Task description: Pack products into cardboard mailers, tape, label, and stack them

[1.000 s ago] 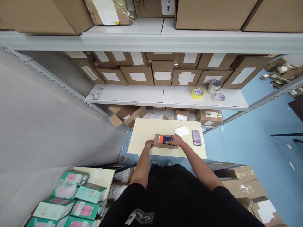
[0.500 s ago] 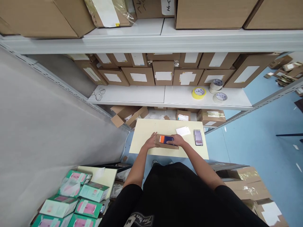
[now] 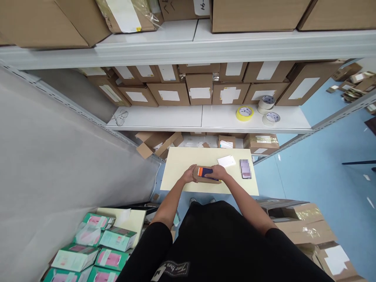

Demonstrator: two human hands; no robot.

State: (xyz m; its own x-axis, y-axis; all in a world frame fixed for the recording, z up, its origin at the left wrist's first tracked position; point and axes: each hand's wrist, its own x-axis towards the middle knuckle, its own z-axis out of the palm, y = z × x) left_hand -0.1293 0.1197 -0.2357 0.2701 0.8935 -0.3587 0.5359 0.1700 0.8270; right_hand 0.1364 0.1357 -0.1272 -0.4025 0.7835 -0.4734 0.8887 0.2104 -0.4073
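Below frame centre, an oblong brown cardboard box [image 3: 203,179] ran left-to-right; the left hand [image 3: 189,174] clasped its left end, the right hand [image 3: 216,172] clamped a flat orange-and-navy packet [image 3: 206,171] atop, thumb uppermost.

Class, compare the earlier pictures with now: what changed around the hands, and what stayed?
The left hand, earlier at the left edge of the brown cardboard, has shifted forward to grip that end. The right hand still holds the navy-and-orange item against it; white sheet and phone stayed put.
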